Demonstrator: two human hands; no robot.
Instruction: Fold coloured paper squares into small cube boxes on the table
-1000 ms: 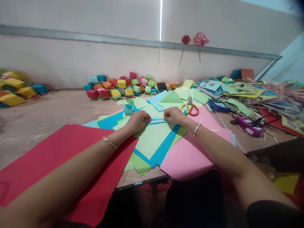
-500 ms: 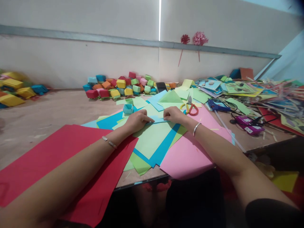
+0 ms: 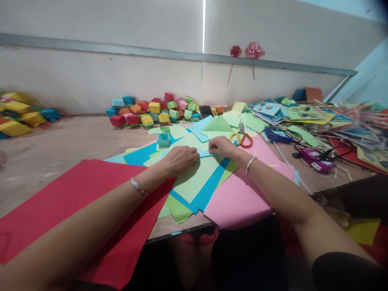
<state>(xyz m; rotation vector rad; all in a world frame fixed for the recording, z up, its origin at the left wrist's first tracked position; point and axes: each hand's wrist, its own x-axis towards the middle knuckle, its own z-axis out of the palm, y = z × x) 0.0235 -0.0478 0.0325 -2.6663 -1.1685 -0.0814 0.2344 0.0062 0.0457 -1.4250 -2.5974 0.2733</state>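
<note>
A narrow light-blue paper strip [image 3: 205, 154] lies across a pale green sheet [image 3: 190, 182], in front of me. My left hand [image 3: 181, 161] rests over its left end, fingers together and pressed on the paper; the fingertips partly hide it. At the right end my right hand [image 3: 222, 146] is closed, thumb and fingers pinching the strip. Just beyond my left hand stands a small light-blue folded paper box [image 3: 164, 139], with a green paper piece [image 3: 165, 129] behind it. Scissors [image 3: 242, 138] with red and yellow handles lie beyond my right hand.
Red sheets [image 3: 91, 190] lie under my left forearm, pink paper [image 3: 236, 202] under my right. Colourful paper boxes [image 3: 154, 107] are heaped along the wall, beside a phone [image 3: 206, 111]. At right are a blue glue gun [image 3: 279, 134], a purple power strip [image 3: 315, 159] and piled cards [image 3: 306, 113].
My left hand has shifted slightly right and turned, its pointing finger now drawn in with the others over the strip. My right hand stays in nearly the same place.
</note>
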